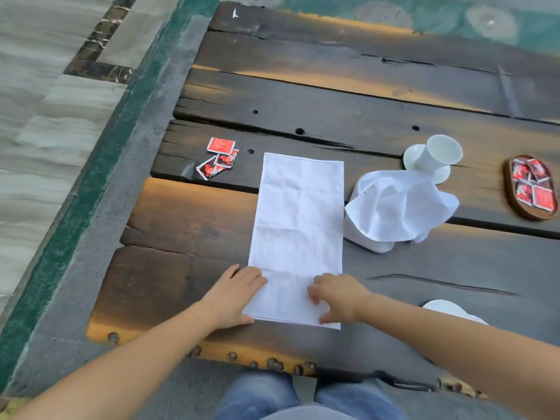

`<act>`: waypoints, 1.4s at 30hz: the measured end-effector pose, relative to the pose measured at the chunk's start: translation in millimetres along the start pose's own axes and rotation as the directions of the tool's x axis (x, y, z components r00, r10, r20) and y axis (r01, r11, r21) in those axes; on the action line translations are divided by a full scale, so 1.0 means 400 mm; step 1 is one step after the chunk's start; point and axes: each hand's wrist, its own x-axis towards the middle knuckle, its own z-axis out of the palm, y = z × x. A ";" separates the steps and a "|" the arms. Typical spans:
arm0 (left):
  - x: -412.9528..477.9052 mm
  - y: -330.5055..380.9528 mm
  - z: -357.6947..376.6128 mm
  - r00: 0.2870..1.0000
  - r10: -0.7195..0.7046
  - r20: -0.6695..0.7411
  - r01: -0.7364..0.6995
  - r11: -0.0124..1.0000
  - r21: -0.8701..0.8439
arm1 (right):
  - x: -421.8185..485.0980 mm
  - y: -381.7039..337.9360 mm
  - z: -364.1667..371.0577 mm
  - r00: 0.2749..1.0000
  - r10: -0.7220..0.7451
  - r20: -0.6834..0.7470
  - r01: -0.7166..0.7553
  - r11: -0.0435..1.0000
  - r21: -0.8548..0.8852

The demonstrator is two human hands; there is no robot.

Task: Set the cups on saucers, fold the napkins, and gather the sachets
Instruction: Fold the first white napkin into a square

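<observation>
Head view, napkin [298,225], near end under left hand [235,295], right hand [339,298]

- I saw a table [333,95] of dark, weathered planks, split by gaps and cracks, with orange-lit patches and a few round holes.
- Rusty studs [274,363] lined its near edge.
- A grey stone kerb [145,122] ran along its left side, with a green strip [91,183] just beside that.
- Further left lay pale marbled floor [45,101] crossed by a dark inlay band [100,50].
- Beyond the far edge I made out a teal surface [439,13] with pale round marks.
</observation>
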 end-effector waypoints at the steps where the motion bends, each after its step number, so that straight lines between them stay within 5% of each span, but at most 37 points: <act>1: -0.001 0.002 0.003 1.000 -0.005 0.017 0.005 1.000 0.021 | -0.009 0.003 0.023 1.000 -0.006 0.031 0.009 0.996 -0.091; 12: -0.002 0.016 0.036 0.994 0.022 -0.103 -0.005 0.986 0.164 | -0.038 0.010 0.070 0.992 -0.059 -0.114 0.018 0.944 -0.328; 20: -0.001 0.033 0.019 0.999 -0.040 -0.012 0.041 0.994 0.100 | -0.035 0.033 0.027 0.972 0.147 -0.181 -0.088 0.950 0.300; 23: 0.012 0.033 0.000 0.984 -0.045 -0.172 0.059 0.995 0.081 | -0.049 0.043 0.002 0.966 0.161 -0.201 -0.095 0.949 0.301; 28: 0.022 0.038 -0.036 0.979 -0.202 -0.021 0.196 0.965 -0.173 | -0.051 0.051 0.000 0.978 0.100 -0.184 -0.072 0.986 0.151; 31: 0.034 0.023 -0.034 0.959 -0.285 0.010 0.265 0.878 -0.399 | -0.046 0.055 0.006 0.989 0.052 -0.137 -0.045 0.998 0.051; 36: 0.053 -0.009 -0.086 0.933 -0.323 0.159 0.347 0.691 -0.634 | -0.033 0.080 -0.012 0.948 0.205 -0.243 -0.103 0.921 0.376; 39: 0.057 -0.041 -0.115 0.915 -0.269 0.300 0.401 0.536 -0.743 | -0.042 0.091 -0.054 0.920 0.307 -0.245 -0.093 0.777 0.622; 42: 0.054 -0.052 -0.141 0.873 -0.188 0.450 0.486 0.406 -0.774 | -0.048 0.101 -0.086 0.964 0.266 0.002 -0.162 0.580 0.798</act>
